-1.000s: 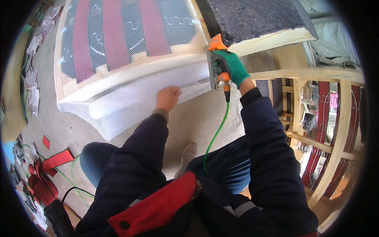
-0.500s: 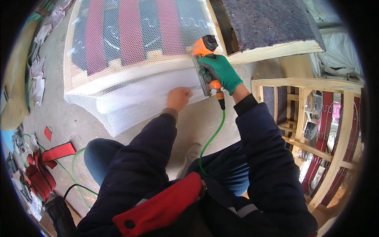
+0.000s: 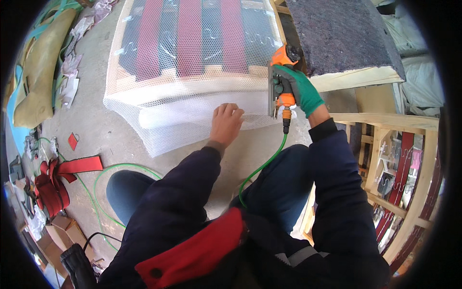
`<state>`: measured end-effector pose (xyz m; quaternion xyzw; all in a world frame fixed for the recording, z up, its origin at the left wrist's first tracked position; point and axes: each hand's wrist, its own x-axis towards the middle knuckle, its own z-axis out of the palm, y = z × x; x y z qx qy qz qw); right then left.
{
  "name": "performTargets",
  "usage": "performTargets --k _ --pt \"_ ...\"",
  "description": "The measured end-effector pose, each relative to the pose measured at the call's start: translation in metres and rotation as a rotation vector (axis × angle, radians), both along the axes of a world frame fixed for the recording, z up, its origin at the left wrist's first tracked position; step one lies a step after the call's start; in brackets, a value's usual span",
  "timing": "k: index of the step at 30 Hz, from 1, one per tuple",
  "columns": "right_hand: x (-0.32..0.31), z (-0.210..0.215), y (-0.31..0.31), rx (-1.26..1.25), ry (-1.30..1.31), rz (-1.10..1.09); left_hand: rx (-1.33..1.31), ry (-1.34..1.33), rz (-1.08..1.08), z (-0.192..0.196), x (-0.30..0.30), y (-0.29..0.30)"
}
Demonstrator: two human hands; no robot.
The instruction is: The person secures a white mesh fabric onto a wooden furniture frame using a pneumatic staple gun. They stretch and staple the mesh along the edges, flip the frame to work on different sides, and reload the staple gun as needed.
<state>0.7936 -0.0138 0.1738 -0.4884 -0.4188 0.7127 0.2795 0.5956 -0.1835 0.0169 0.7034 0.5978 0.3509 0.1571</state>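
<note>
White honeycomb mesh fabric (image 3: pixel 163 120) drapes over a wooden frame (image 3: pixel 211 80) with dark red webbing straps (image 3: pixel 190 38) and its loose edge hangs toward me. My bare left hand (image 3: pixel 226 124) is at that near edge, its bent fingers on the mesh and its thumb hidden. In a green glove, my right hand (image 3: pixel 304 90) is closed around an orange and black staple gun (image 3: pixel 285 98). The gun stands upright at the mesh's right corner, its long metal side against the fabric. From its lower end runs a green air hose (image 3: pixel 269 161).
A grey felt-covered wooden piece (image 3: pixel 346 43) stands at the far right. Nearer on the right is an open wooden frame (image 3: pixel 385 120) with springs and red straps. Red webbing (image 3: pixel 79 167), green hose and a cardboard box (image 3: pixel 67 231) lie at left, below tan foam (image 3: pixel 43 72).
The view has shifted, so the mesh-covered frame sits farther right. My left hand has turned, showing its back with the fingers less bunched. The staple gun remains in my right hand at the corner.
</note>
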Motion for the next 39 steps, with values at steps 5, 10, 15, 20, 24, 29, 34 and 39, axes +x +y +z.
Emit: performTargets --k 5,10,15,20,24,29,34,39 --pt "0.009 -0.023 0.012 -0.1 -0.04 0.112 -0.095 0.227 0.073 0.015 -0.03 -0.042" --pt "0.006 -0.035 0.014 -0.075 0.039 0.039 -0.196 0.561 0.232 0.005 -0.061 -0.066" --pt "0.008 -0.027 0.015 -0.087 -0.038 0.083 -0.158 0.557 0.292 -0.02 -0.093 -0.038" --pt "0.009 -0.023 0.022 -0.068 -0.147 0.146 -0.073 0.462 0.097 -0.027 -0.112 -0.001" --pt "0.012 -0.017 0.026 -0.028 -0.144 0.174 -0.234 0.353 -0.154 0.017 -0.118 -0.021" --pt "0.012 -0.016 0.017 -0.011 -0.172 0.161 -0.299 0.134 -0.096 0.061 -0.117 -0.059" --pt "0.004 -0.034 -0.006 -0.033 -0.077 0.012 -0.39 0.169 -0.059 0.027 -0.118 -0.052" --pt "-0.009 -0.034 -0.033 0.04 -0.096 -0.164 -0.496 0.237 -0.071 0.0 -0.123 -0.032"
